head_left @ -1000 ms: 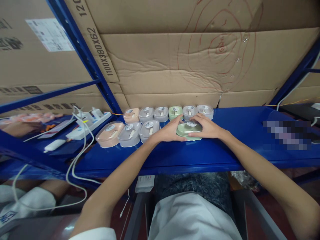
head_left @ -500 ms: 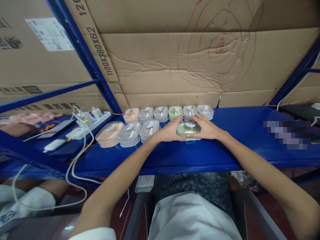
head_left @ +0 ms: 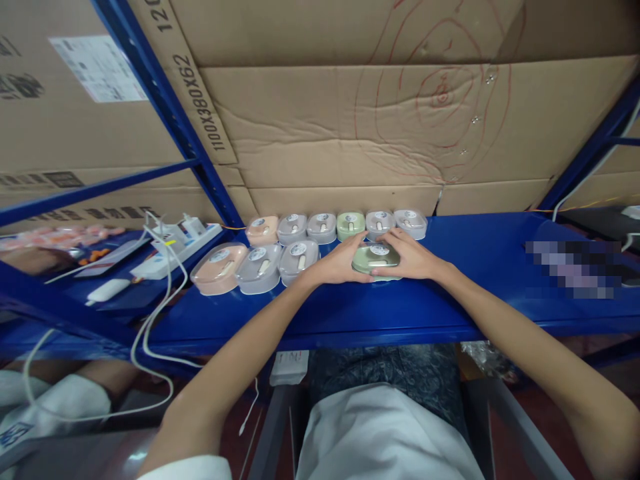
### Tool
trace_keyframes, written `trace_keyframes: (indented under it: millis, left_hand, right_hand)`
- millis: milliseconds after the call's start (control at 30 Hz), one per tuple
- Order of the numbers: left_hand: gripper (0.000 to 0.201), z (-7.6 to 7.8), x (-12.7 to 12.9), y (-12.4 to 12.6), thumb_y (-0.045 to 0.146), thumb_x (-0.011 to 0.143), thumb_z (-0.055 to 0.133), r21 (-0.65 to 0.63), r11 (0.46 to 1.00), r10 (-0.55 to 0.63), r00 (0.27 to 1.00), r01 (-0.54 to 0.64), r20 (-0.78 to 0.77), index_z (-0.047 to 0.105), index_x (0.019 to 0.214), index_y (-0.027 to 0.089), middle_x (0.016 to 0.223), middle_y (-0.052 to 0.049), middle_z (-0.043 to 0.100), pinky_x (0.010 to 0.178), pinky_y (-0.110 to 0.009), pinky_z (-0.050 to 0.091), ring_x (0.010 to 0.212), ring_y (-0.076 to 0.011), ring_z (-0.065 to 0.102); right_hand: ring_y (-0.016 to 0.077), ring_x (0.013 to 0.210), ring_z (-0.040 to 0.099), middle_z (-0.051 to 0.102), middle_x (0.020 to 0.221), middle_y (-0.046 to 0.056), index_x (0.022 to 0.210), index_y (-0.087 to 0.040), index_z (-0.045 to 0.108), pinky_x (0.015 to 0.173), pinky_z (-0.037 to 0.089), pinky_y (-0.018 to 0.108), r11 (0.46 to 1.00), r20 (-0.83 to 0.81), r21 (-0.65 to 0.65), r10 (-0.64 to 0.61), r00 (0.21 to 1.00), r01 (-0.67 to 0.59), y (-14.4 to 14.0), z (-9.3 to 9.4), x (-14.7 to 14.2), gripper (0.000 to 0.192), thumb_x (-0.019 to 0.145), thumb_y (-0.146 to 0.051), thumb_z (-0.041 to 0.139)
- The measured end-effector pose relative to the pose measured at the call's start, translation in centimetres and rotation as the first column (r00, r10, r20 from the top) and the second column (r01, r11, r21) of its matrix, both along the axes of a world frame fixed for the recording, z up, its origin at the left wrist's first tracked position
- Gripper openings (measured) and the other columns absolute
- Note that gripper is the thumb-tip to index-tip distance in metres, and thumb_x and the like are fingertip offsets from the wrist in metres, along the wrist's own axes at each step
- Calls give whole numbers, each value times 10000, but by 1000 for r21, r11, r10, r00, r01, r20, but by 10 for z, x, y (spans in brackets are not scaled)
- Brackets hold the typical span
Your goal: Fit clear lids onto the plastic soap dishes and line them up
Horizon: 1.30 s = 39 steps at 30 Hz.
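Note:
Between my two hands is a green lidded lunch box (head_left: 376, 257) with a round sticker and a pale clip on its lid. My left hand (head_left: 341, 263) curves round its left side. On the opposite side, my right hand (head_left: 411, 256) grips it with the thumb at the front edge. Left of it in the same row are a grey box (head_left: 299, 260), another grey box (head_left: 259, 268) and a peach box (head_left: 220, 268). Behind runs a row of several more boxes, among them a light green box (head_left: 351, 225).
The blue shelf (head_left: 440, 313) backs onto a cardboard sheet (head_left: 320, 120) with red rings drawn on it. A white power strip (head_left: 175, 253) with looping cables lies at left. A blurred-out item (head_left: 575, 270) is at right. Another person's hand (head_left: 45, 259) shows far left.
My hands and the green lunch box have hardly moved. At the far left, the other person's hand has shifted slightly to the right.

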<state>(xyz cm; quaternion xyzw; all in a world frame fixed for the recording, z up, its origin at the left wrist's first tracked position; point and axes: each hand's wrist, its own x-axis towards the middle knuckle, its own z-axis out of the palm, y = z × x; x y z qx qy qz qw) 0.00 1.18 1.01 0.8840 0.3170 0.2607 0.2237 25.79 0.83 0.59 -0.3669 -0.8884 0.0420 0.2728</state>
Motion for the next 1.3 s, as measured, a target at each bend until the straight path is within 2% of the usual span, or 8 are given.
trace_keyframes:
  millis: [133, 233, 400, 600, 733, 1300]
  left_hand:
    - [1054, -1, -1, 2, 522, 665, 952, 32, 999, 20, 999, -19, -42, 497, 1557, 191, 1544, -209, 578, 1219, -654, 432, 1435, -455, 563]
    - [967, 0, 0, 1, 511, 679, 945, 38, 999, 9, 999, -7, -53, 538, 1500, 206, 1487, -189, 613, 1188, -652, 458, 1392, -446, 590]
    - [963, -4, 1, -1, 464, 701, 936, 49, 998, -43, 999, 45, -31, 496, 1515, 198, 1522, -191, 574, 1212, -611, 443, 1430, -428, 560]
    - [948, -8, 0, 0, 502, 735, 910, 22, 998, -56, 998, 56, -21, 465, 1521, 217, 1535, -181, 545, 1225, -634, 418, 1442, -424, 537]
    - [937, -10, -1, 0, 543, 762, 886, 14, 998, -68, 998, 68, -15, 441, 1527, 233, 1536, -181, 534, 1231, -641, 400, 1452, -419, 520]
    - [999, -14, -1, 2, 577, 786, 877, -30, 996, -84, 996, 83, -23, 390, 1576, 209, 1603, -214, 463, 1281, -627, 352, 1511, -419, 469]
  right_hand:
    - [417, 1242, 614, 630, 1269, 169, 1355, -230, 648, 1068, 527, 599, 1000, 1, 5, 3, 1000, -3, -1, 0, 0, 775, 807, -752, 814]
    - [410, 1217, 619, 636, 1225, 153, 1339, -237, 656, 1053, 535, 596, 1000, -1, 17, -1, 1000, 2, -1, 0, -1, 764, 799, -751, 822]
    - [406, 1184, 637, 646, 1227, 152, 1349, -232, 654, 1009, 551, 588, 1000, 2, 2, -8, 1000, 8, 1, -2, 0, 770, 797, -742, 824]
    - [375, 1128, 703, 710, 1237, 145, 1343, -233, 646, 962, 587, 550, 997, -51, -50, 61, 997, -63, 2, -2, -2, 730, 820, -709, 825]
    - [387, 1132, 728, 756, 1261, 135, 1356, -257, 668, 968, 592, 571, 996, -74, -73, 55, 996, -60, 2, -2, -4, 733, 794, -690, 854]
    - [379, 1169, 720, 734, 1294, 159, 1381, -214, 660, 989, 586, 542, 997, -52, -69, 30, 998, -34, 4, -9, -3, 808, 789, -735, 837]
